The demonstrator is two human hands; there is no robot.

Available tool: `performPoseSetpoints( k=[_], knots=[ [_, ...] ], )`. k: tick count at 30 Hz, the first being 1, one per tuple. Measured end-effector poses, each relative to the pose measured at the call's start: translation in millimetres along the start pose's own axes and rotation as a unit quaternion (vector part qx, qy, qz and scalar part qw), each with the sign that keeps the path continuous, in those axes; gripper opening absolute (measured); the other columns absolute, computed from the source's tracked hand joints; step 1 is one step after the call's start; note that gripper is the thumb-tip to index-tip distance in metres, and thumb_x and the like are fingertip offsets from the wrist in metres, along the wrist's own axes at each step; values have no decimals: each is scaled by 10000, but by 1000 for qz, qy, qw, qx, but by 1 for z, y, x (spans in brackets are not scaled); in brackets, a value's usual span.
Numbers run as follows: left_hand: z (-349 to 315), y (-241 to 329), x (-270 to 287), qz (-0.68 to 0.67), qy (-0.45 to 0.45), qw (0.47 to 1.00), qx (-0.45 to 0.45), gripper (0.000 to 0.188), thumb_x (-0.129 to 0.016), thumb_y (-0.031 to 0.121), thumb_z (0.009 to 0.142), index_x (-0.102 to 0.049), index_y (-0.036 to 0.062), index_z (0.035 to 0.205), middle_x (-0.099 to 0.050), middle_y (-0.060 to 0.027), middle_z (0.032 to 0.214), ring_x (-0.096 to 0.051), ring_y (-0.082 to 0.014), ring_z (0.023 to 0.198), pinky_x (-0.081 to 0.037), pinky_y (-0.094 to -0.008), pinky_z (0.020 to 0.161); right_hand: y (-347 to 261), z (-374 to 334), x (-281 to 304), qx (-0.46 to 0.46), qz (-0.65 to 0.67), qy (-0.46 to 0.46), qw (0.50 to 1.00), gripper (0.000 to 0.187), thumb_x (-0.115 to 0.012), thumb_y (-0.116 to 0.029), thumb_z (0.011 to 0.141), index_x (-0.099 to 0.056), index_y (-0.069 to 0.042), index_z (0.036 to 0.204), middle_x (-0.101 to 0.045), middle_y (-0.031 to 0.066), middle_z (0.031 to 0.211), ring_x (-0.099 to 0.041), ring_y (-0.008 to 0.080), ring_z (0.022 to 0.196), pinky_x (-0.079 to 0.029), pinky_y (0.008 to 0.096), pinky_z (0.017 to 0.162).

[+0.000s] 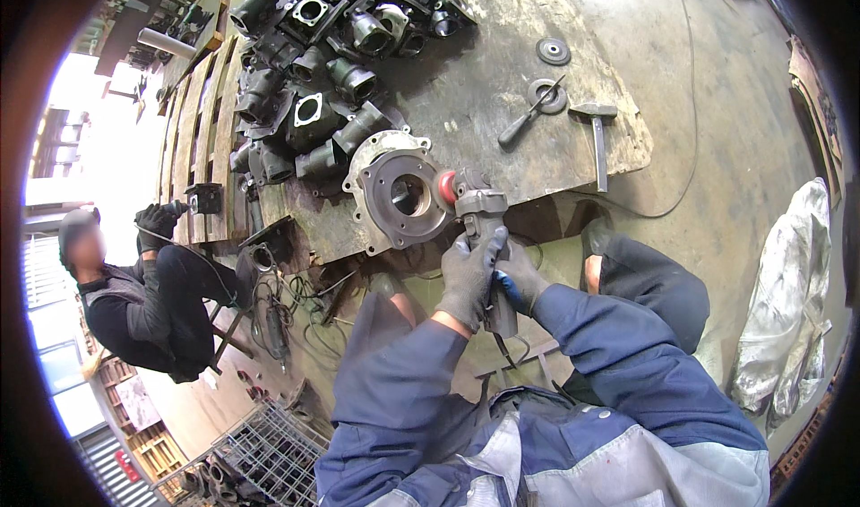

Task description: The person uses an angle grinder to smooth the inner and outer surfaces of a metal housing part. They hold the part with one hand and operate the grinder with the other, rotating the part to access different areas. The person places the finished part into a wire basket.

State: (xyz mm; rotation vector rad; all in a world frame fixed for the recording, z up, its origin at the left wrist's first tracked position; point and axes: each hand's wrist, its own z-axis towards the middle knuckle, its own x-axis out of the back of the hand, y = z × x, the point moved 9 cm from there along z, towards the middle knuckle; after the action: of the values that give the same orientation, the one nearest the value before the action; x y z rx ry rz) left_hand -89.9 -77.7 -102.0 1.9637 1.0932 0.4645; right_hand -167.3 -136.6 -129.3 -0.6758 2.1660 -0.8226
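Workshop board: A worn wooden board [488,81] is set low above a concrete floor [726,149]. Directions are given as on a clock laid over the view, with twelve at the top.
Gloved hands: Near the centre, an angle grinder [481,210] is grasped by both hands. Its body is wrapped by the fingers of the left hand [468,279]; its rear part is enclosed by the right hand [524,279], of which some fingers are hidden.
Round flange: The round flange [381,198], with a hole in its middle, is laid toward eleven o'clock, at the near edge of the board, partly over a paler flange [381,144].
Red disc: The red disc [447,186] is held at the flange's three o'clock rim; whether it is touching or just beside, and whether it is turning, cannot be told.
Step in hand: It is judged that the rim is being ground or cleaned.
Next move: Light, even guiding along the rim seems to be called for, with both hands firm, since no clamp is seen.
Loose tools: At one o'clock, a tool with a dark handle [515,133] is laid across a disc-shaped part [554,106]; at two, a hammer [600,149] is seen.
Casting pile: Dark castings [349,77] are heaped at eleven o'clock.
Co-worker: At nine, a seated co-worker [134,301] is seen.
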Motion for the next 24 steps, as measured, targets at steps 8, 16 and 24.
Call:
performPoseSetpoints(
  k=[8,16,24],
  knots=[
    [13,37,5,-81,-3,997,-1,365,-778,253,973,-680,1,1217,-699,-27,1038,-635,-111,888,-531,-293,786,-33,35,-12,1,0,-53,999,465,-719,-75,857,-601,-1,1301,-695,86,1147,-677,202,1007,-562,356,895],
    [4,54,-4,-37,-22,997,-57,374,-698,313,1026,-668,-20,1193,-692,-32,991,-621,-112,859,-526,-288,759,-41,23,-18,-10,29,-36,999,429,-670,-63,852,-615,0,1272,-688,86,1080,-662,180,957,-560,341,851],
    [12,71,2,33,-24,989,-142,384,-666,318,1044,-668,-29,1208,-685,-45,1012,-626,-106,872,-519,-277,763,-47,38,-15,-35,17,-48,998,412,-630,-101,887,-616,6,1285,-690,91,1024,-671,164,863,-572,327,754]
  ],
)
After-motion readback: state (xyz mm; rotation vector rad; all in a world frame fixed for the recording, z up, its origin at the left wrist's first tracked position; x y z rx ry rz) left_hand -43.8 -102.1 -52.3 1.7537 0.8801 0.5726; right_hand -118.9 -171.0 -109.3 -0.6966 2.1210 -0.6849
